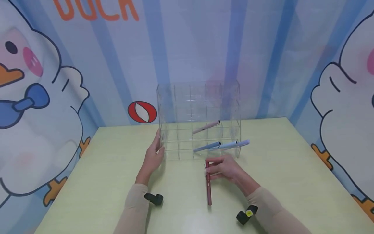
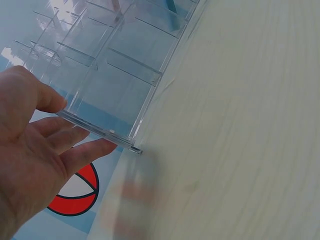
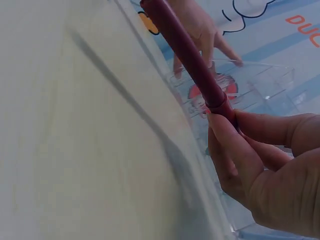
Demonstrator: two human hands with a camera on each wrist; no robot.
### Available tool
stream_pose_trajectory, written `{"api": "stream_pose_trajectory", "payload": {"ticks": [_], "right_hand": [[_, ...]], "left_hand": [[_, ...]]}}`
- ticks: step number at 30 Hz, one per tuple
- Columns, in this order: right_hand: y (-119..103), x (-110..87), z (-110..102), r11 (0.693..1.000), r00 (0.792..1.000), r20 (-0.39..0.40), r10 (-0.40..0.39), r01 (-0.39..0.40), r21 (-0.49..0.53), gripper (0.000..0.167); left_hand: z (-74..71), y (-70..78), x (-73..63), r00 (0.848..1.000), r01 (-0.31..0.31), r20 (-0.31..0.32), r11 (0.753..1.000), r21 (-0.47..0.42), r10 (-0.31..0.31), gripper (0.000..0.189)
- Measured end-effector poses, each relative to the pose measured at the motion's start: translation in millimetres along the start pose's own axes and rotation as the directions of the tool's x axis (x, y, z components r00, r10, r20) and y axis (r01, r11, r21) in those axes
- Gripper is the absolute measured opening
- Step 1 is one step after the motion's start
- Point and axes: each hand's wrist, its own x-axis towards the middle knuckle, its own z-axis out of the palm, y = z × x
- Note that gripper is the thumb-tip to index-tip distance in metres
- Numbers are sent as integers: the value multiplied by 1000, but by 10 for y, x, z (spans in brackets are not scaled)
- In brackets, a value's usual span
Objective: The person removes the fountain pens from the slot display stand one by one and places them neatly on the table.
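A clear acrylic organizer (image 1: 179,141) with several compartments stands on the table. My left hand (image 1: 152,158) grips its left side panel; in the left wrist view the thumb is on one face and the fingers (image 2: 87,154) on the other. In front of the organizer, my right hand (image 1: 225,168) pinches a dark red pen (image 1: 208,190) near one end, between thumb and fingertips. The pen's other end points toward me, and the right wrist view shows its barrel (image 3: 187,50) above the table. A pinkish pen (image 1: 206,126) leans in a higher compartment.
Lower in the organizer lie a blue pen (image 1: 206,147), a light blue pen (image 1: 228,145) and a lilac pen (image 1: 244,142), their ends sticking out to the right. The pale table (image 1: 96,182) meets a striped backdrop (image 1: 187,48) with duck drawings behind the organizer.
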Motion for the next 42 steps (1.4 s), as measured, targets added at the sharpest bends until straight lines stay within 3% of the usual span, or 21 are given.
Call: {"api": "stream_pose_trajectory", "payload": {"ticks": [8,16,28,42], "right_hand": [[189,75,102,999,1000,-18,24,-25,-40,48],[181,95,166,996,996,-90,21,-28,-83,44],[186,124,195,989,993,-121,0,-18,-150,40],[115,53,291,926,989,-132,-61,7,-377,33]], "left_hand": [[-12,9,-24,1000,1,7,1000,-4,-1,74],[-8,22,-1,1000,-5,3,1000,-16,5,75],[-16,15,-3,1000,-7,5,1000,-22,7,72],[-18,39,-4,1000,-10,3,1000,-18,10,74]]}}
